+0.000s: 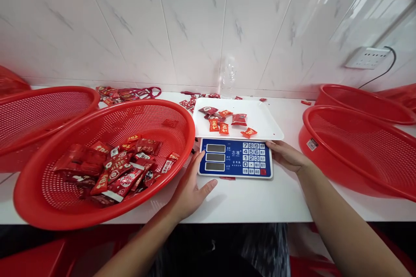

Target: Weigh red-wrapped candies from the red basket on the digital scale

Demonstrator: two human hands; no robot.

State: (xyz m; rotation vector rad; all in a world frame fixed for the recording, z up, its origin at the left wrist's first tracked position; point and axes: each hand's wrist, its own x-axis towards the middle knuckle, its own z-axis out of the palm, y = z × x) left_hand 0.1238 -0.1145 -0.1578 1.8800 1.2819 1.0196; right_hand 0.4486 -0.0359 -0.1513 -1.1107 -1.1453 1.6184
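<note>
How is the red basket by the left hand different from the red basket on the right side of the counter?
The left basket holds a heap of red snack packets; the right basket shows no packets inside. The left basket lies next to the left hand, while the right basket sits apart from the right hand, which touches the scale. The right basket bears a small label. Both are red, round and perforated.

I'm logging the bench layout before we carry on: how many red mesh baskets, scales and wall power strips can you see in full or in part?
Red mesh baskets, counting only those clearly seen: 4 (with packets; far left; near right; behind it)
Scales: 1, left hand and right hand at its sides
Wall power strips: 1
Total: 6
</note>
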